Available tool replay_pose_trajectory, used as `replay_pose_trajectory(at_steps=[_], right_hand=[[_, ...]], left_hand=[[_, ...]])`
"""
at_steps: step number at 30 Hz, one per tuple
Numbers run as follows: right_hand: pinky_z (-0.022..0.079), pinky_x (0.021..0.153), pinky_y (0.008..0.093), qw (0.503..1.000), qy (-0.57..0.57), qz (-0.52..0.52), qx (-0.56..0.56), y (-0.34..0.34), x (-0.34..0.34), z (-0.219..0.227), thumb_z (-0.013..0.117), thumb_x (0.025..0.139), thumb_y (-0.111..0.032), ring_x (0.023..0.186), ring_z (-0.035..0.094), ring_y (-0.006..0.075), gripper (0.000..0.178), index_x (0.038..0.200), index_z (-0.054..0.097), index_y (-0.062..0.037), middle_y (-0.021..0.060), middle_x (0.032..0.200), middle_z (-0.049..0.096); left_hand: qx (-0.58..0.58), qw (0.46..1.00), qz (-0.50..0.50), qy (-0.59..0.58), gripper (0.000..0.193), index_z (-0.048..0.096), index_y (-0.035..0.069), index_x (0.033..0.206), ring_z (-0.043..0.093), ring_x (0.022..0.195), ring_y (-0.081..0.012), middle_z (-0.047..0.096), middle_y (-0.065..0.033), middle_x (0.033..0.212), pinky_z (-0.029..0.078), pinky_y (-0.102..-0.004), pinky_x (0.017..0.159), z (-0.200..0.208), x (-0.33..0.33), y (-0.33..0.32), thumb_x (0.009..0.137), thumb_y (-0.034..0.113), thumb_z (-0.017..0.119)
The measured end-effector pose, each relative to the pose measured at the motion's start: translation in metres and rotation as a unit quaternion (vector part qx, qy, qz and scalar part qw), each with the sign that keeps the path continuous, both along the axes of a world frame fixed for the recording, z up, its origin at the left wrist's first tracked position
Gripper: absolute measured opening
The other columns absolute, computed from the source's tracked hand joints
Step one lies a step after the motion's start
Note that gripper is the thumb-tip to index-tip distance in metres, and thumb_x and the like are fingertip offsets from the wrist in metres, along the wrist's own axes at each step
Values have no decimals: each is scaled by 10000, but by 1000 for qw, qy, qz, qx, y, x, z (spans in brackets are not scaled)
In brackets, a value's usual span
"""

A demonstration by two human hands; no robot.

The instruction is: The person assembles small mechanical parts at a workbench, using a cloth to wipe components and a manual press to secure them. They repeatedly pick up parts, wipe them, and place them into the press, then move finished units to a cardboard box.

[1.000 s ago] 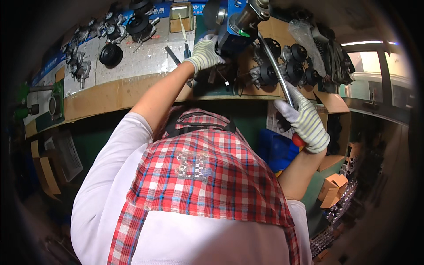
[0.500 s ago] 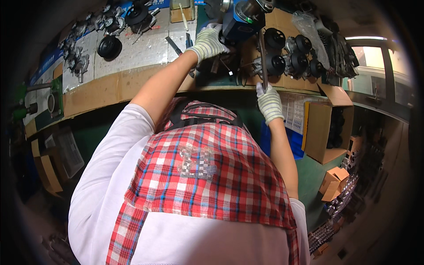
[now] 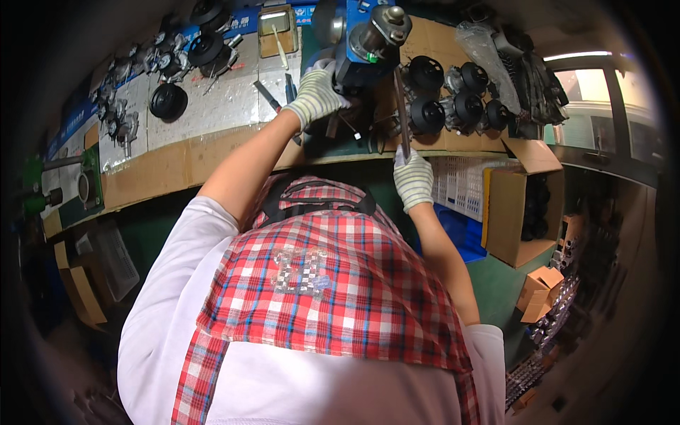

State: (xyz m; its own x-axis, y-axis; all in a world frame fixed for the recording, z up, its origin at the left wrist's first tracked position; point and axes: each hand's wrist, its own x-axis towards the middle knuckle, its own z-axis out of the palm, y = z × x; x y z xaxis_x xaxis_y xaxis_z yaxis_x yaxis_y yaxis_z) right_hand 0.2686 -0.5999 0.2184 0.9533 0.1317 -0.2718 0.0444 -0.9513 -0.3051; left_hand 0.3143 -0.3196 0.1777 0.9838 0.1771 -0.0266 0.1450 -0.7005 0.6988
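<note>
My left hand point(image 3: 315, 95), in a striped knit glove, reaches to the foot of a blue bench press point(image 3: 354, 67) with a metal cylinder on top. Its fingers curl in under the press, where dark shadow hides the tips and whatever they grip. My right hand point(image 3: 414, 180), gloved the same way, is closed round the lower end of a long metal lever bar point(image 3: 403, 117) at the press's right side. Left of my left wrist lie a flat dark tool point(image 3: 268, 95) and a blue-handled tool point(image 3: 290, 86).
Black round-capped metal parts point(image 3: 467, 108) stand on cardboard right of the press; more metal assemblies point(image 3: 170, 64) and a black cap point(image 3: 168, 102) lie left. A tray point(image 3: 278, 32) sits behind. Below the bench edge at right are a white crate point(image 3: 460, 180) and an open carton point(image 3: 510, 212).
The view has shifted slightly, so bench and press sit lower and further left in the picture. Both hands keep their places, the right still gripping the lever bar.
</note>
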Motion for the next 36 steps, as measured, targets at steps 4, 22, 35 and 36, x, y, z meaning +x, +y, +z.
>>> replay_pose_trajectory(at_steps=[4, 22, 35, 36], right_hand=[[523, 794, 528, 1000, -9, -5, 5, 2, 4, -12, 459, 1002, -441, 862, 656, 453, 425, 1029, 674, -75, 243, 870, 690], [514, 844, 522, 990, -118, 15, 70, 27, 62, -124, 461, 970, -453, 954, 654, 447, 496, 1275, 599, -87, 250, 1042, 688], [460, 466, 262, 875, 341, -21, 343, -22, -9, 105, 624, 948, -490, 502, 503, 91, 570, 1231, 568, 1, -21, 644, 450], [474, 471, 260, 849, 363, 2, 384, -27, -10, 140, 627, 940, -529, 491, 479, 92, 685, 1309, 510, 36, -11, 651, 459]], left_hand=[[-13, 1000, 6, 9, 965, 525, 39, 1366, 482, 1253, -412, 490, -219, 1387, 406, -451, 1083, 2, 0, 0, 548, 367, 918], [-363, 928, 65, 49, 867, 279, 48, 1540, 417, 1386, -382, 413, -259, 1494, 330, -407, 1160, -14, -48, 21, 844, 255, 753], [-237, 942, 198, 134, 592, 467, -50, 1376, 622, 1045, -278, 669, -207, 1112, 495, -358, 927, -32, 1, -6, 892, 231, 662], [-189, 955, 200, 112, 554, 491, -48, 1349, 626, 1018, -271, 675, -197, 1083, 498, -362, 912, -58, 8, -2, 902, 239, 649]])
